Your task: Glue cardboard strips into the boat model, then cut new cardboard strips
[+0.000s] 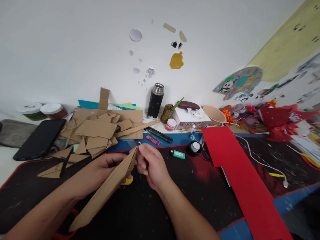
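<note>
Cardboard strip [106, 190] sits clasped in the left hand [108, 162], left of the red sheet [240, 176]; the right hand [153, 163] curls at the strip's upper tip, its hold unclear. Nearer that sheet lies a teal lighter [178, 154]; farther left, cardboard scraps [96, 130].

The left hand [108, 162] grips a long brown cardboard piece [106, 191] slanting toward 1 o'clock; the right hand [153, 165] curls its fingers at the far tip. From the hands, a heap of brown cardboard scraps [97, 129] lies at 10 o'clock, a black cylindrical flask [155, 102] with a silvery top stands at 12, a green-and-black lighter [178, 154] lies at 3, and a large red sheet [240, 176] stretches between 3 and 4.
</note>
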Available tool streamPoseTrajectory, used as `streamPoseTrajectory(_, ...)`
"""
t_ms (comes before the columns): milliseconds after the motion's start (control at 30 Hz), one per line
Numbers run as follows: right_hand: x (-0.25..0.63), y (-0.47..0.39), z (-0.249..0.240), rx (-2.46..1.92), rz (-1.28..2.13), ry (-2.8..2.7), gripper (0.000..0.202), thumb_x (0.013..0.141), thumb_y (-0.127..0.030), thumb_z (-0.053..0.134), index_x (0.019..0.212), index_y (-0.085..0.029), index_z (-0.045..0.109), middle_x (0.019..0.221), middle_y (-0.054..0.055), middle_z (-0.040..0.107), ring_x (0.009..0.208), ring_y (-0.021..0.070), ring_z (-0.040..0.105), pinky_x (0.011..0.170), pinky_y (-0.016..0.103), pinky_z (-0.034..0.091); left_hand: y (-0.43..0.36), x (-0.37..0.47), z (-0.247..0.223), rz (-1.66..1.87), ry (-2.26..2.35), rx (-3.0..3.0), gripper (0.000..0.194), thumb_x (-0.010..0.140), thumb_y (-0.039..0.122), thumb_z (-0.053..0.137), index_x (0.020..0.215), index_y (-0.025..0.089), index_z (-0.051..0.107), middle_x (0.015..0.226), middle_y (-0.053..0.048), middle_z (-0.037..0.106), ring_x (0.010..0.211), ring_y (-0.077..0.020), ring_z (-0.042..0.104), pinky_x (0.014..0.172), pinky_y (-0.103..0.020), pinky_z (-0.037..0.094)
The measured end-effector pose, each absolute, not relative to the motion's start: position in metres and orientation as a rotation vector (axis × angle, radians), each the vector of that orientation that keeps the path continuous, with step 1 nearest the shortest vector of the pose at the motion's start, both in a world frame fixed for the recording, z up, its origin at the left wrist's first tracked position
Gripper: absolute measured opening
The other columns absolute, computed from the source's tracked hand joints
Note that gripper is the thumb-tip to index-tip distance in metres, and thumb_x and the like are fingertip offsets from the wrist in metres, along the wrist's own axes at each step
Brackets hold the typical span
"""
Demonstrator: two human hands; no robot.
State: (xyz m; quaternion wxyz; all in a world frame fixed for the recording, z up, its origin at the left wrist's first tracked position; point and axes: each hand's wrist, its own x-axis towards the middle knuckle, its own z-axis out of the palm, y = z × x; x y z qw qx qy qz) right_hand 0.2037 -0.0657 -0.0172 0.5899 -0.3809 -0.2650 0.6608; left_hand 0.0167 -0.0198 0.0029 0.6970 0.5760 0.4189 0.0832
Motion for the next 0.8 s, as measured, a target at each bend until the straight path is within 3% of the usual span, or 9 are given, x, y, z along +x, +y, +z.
streamPoseTrajectory(133,0.2038,-0.0658,-0.0181,-0.867,1.559,-0.623,0.038,0.084,-0.051,0.087,0.084,-0.020,0.066,0.050,-0.012,0.045,0.039,0.0040,0.024,0.040,0.021,0.015,-0.0207,0.0186,0.0088,0.230,0.931,1.213,0.046,0.077,0.054,0.086,0.109,0.022,0.085,0.101,-0.006,0.082,0.081,-0.0196,0.066,0.074,-0.028,0.051)
streamPoseTrajectory(800,0.2035,-0.0660,-0.0167,-0.864,1.573,-0.625,0.034,0.084,-0.048,0.085,0.089,-0.019,0.069,0.050,-0.013,0.044,0.039,0.0045,0.023,0.041,0.022,0.014,-0.0140,0.0134,0.0046,0.303,0.900,1.458,0.040,0.089,0.056,0.077,0.115,0.028,0.087,0.110,-0.006,0.085,0.100,-0.0279,0.075,0.086,-0.031,0.057)
